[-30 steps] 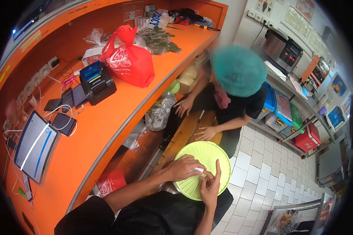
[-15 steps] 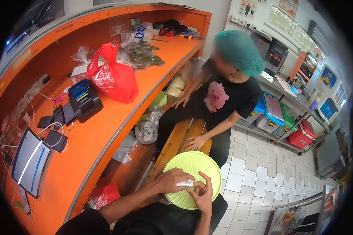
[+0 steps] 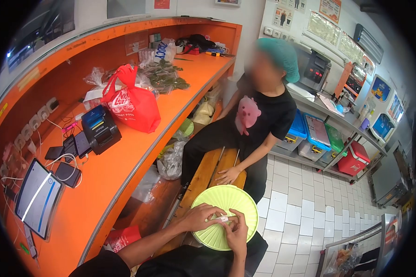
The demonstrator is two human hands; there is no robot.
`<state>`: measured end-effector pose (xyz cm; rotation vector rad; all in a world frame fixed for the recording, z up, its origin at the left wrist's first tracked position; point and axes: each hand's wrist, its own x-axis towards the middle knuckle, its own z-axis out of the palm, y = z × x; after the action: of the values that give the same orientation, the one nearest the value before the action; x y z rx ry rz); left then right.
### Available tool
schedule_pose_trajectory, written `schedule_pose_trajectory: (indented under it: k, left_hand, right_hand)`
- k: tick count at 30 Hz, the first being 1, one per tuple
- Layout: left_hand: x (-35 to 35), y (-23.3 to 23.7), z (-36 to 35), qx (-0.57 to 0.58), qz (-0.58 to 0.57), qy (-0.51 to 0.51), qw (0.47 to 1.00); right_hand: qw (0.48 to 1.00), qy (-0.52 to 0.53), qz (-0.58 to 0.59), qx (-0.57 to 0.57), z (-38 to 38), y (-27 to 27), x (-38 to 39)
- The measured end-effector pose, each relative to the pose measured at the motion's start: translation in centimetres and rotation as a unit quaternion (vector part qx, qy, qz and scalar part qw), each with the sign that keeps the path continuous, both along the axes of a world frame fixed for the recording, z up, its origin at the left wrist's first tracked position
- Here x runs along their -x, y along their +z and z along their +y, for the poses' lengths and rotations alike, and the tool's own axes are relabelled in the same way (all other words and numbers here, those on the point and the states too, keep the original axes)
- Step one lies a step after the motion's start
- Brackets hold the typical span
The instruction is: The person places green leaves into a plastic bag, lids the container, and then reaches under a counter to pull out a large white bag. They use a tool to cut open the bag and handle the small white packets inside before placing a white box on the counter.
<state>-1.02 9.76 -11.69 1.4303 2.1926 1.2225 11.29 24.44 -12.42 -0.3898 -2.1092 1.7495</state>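
Over a round, ribbed light-green lid (image 3: 242, 201), my two hands meet around a small white label-like piece (image 3: 223, 218). My left hand (image 3: 201, 218) pinches its left side with thumb and fingers. From the right, my right hand (image 3: 237, 232) grips the same piece between its fingertips. The lid lies in front of me by a wooden bench (image 3: 212, 167). Across from me sits a person in a green hair net (image 3: 282, 56) and a black shirt with a pink figure, one hand (image 3: 228, 176) resting on the bench.
At the left, an orange counter (image 3: 111, 171) carries a red bag (image 3: 133, 105), a black printer (image 3: 100, 129), a tablet (image 3: 38, 196), phones and leafy herbs (image 3: 164, 76). Plastic bags (image 3: 172, 161) lie under it. Shelves with blue-lidded boxes (image 3: 292, 134) and a red cooler (image 3: 353, 158) stand right.
The view has shifted slightly. The white piece is now more covered by my fingers, and my hands are closer together. The seated person's head has lifted and turned.
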Motion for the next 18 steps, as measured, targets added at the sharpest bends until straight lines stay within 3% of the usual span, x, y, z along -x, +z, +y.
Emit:
schedule_pose_trajectory:
  k: [2, 11, 18]
  left_hand:
    - [0.2, -1.1, 0.0, -0.045, -0.004, 0.019, 0.999]
    - [-0.5, -1.0, -0.1, -0.057, -0.03, 0.056, 0.996]
    - [-1.1, -0.6, -0.3, -0.072, -0.02, 0.065, 0.995]
  right_hand:
    - [1.0, -0.001, 0.001, 0.001, -0.2, 0.2, 0.0]
    - [0.999, 0.039, 0.007, -0.031, -0.5, 0.8, -0.3]
    - [0.999, 0.049, 0.012, 0.016, -1.0, 0.8, -0.4]
